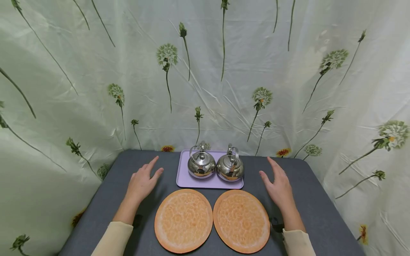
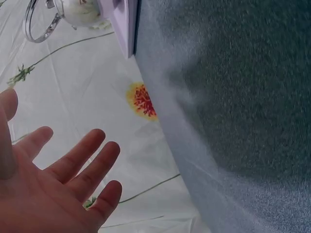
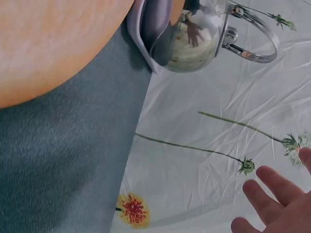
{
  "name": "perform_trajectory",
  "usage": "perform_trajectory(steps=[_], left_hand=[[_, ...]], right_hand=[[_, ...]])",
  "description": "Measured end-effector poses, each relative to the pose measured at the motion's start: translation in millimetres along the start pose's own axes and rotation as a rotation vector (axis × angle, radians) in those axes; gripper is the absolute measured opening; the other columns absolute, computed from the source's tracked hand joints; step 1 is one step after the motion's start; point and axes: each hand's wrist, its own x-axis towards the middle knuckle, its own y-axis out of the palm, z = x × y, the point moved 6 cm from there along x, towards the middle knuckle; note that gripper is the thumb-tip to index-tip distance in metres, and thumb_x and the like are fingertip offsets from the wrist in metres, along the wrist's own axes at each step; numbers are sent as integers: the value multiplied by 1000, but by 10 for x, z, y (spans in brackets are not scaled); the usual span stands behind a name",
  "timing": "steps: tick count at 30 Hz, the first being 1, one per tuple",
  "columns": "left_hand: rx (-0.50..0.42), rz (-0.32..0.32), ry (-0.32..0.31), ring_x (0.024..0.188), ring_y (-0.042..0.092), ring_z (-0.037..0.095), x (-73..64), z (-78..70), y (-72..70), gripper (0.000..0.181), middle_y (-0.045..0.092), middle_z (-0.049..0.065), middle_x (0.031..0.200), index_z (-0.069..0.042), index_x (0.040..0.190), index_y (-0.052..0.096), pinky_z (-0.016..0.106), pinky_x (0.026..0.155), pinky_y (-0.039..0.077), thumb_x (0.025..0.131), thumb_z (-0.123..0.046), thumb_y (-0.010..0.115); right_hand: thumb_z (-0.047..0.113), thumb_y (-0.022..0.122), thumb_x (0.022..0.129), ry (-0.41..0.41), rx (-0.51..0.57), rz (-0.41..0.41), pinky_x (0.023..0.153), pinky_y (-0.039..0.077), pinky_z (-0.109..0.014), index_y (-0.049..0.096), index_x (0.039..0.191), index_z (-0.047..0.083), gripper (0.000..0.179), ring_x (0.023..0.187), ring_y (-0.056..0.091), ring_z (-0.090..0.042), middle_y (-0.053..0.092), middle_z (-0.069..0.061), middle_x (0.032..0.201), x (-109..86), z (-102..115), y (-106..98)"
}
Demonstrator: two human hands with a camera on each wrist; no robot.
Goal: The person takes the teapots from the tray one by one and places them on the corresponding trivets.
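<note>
Two shiny metal teapots stand side by side on a lilac tray [image 1: 211, 184] at the back of the table, the left teapot [image 1: 201, 165] and the right teapot [image 1: 230, 168], each with a looped handle on top. My left hand [image 1: 143, 181] hovers to the left of the tray, fingers extended and holding nothing. On the tray's other side my right hand [image 1: 278, 185] is likewise held in the air with its fingers spread. Two round orange placemats lie in front of the tray, the left placemat [image 1: 184, 220] and the right placemat [image 1: 241, 221], their edges nearly touching.
A dark grey cloth covers the table [image 1: 105, 199]. Behind it and along the sides hangs a pale curtain [image 1: 205, 89] printed with dandelions. The tray's back edge lies close to the curtain.
</note>
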Motion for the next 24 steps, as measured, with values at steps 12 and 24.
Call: perform_trajectory(steps=[12,24], left_hand=[[-89,181,-7,125,64,41,44,-13,206,78,65,20,138,-20,169,28,65,99,50,106,-55,58],[-179,262,-14,118,70,34,90,21,325,79,70,15,131,-23,169,26,60,97,54,105,-49,63]], right_hand=[[40,65,106,62,172,25,117,33,-71,31,168,24,72,151,43,-41,49,-17,162,45,75,115],[35,68,105,58,271,26,121,32,-67,35,165,22,70,148,49,-40,56,-15,154,90,113,232]])
